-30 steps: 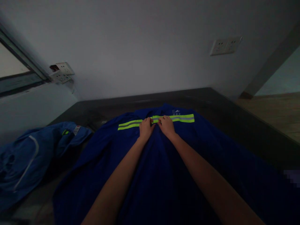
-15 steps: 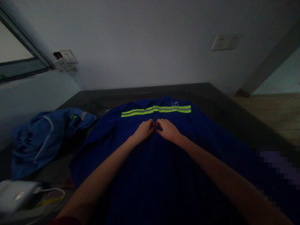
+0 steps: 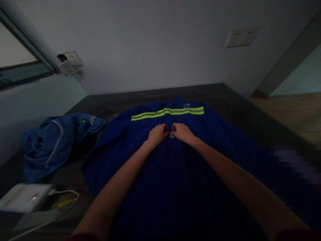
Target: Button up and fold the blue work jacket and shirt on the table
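A dark blue work jacket [image 3: 147, 160] lies spread out, front side up, with a yellow-green reflective stripe across its chest and a small white logo above it. Just below the stripe, at the front opening, my left hand [image 3: 158, 134] pinches one edge of the jacket. Close beside it, my right hand [image 3: 184, 134] is closed on the other edge, fingertips almost meeting the left ones. A small pale patch shows under the right fingers; what it is I cannot make out. The lower jacket is lost in shadow.
The jacket rests on a dark tabletop [image 3: 213, 92] against a wall. To the left lies a crumpled lighter blue garment [image 3: 47, 144]. Nearer stands a white box-like device [image 3: 27, 197] with a white cable [image 3: 67, 191]. Wall sockets [image 3: 242, 36] are at right and left.
Both hands stay pinched at the jacket front, with a slightly wider gap between them. The pale patch has come into sight under the right fingers. The view has shifted a little.
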A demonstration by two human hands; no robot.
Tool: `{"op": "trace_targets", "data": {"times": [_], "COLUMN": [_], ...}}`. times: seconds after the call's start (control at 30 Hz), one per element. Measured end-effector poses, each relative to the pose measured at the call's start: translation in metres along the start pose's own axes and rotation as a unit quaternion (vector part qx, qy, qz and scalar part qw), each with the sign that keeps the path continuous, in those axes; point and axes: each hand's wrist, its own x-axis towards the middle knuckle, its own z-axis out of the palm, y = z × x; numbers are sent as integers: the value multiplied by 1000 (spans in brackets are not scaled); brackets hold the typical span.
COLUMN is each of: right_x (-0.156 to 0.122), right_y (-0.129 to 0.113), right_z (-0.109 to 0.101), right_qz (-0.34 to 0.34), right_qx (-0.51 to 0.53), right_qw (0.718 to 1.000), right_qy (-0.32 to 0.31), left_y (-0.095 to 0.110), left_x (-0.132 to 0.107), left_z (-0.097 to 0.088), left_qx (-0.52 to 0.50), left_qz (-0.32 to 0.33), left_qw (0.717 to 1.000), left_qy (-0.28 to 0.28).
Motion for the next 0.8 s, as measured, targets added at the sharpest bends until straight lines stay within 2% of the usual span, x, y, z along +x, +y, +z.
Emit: {"op": "trace_targets", "data": {"times": [0.1, 0.23, 0.37, 0.47, 0.67, 0.8], "right_x": [6, 8, 8, 8, 4, 4], "right_y": [10, 22, 31, 34, 23, 15], "right_z": [-6, -5, 5, 8, 2, -4], "right_qz": [11, 14, 22, 29, 27, 10], "right_qx": [91, 233, 323, 360, 384, 356], "right_qw": [996, 972, 946, 932, 922, 931], "right_qy": [-4, -13, -6, -2, 42, 84], "left_y": [2, 7, 11, 7, 0, 5], "left_x": [2, 2, 2, 4, 10, 9], "left_z": [1, 0, 0, -5, -25, -26], "left_qx": [-3, 27, 96, 67, -86, -76], "left_qz": [-15, -31, -2, 23, 103, 107], "left_qw": [1000, 999, 995, 997, 990, 990], "left_qy": [-7, -25, -27, -11, 37, 45]}}
